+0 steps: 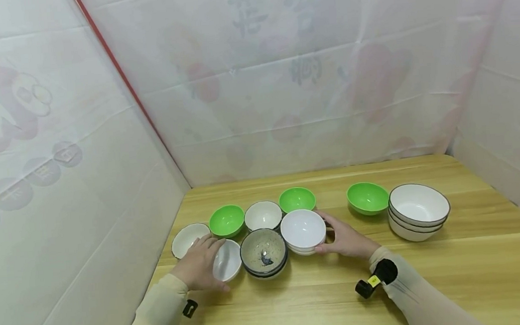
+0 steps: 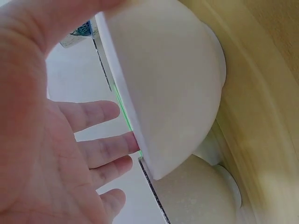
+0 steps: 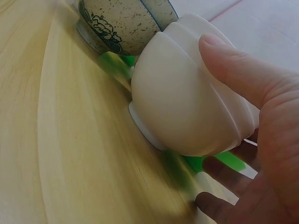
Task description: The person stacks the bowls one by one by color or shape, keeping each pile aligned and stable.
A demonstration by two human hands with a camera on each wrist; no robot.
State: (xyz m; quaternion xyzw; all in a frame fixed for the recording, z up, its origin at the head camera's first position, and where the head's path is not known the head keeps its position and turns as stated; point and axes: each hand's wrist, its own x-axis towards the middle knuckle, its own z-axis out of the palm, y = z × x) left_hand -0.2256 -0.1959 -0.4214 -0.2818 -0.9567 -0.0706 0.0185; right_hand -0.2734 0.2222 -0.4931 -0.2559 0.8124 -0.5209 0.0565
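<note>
My left hand [image 1: 201, 265] spreads round the left side of a small white bowl [image 1: 228, 261]. In the left wrist view its fingers [image 2: 110, 142] are nearly straight, one fingertip right at the bowl's rim. With thumb and fingers on opposite sides, my right hand [image 1: 349, 239] grips a stack of nested white bowls [image 1: 303, 230]. The right wrist view has the thumb [image 3: 229, 58] against the stack's outer side, while some fingers are partly hidden behind it. Between the two hands stands a stack of speckled grey bowls [image 1: 262, 250] with dark rims and a dark pattern.
Behind them stand green bowls [image 1: 227, 220], a dark-rimmed white bowl stack [image 1: 263, 215] and another green bowl [image 1: 297, 200]. A white bowl [image 1: 189, 238] is far left. Right, a green bowl [image 1: 367, 198] neighbours large stacked white bowls [image 1: 419, 206]. Fabric walls [image 1: 283, 105] border the wooden table [image 1: 324, 309].
</note>
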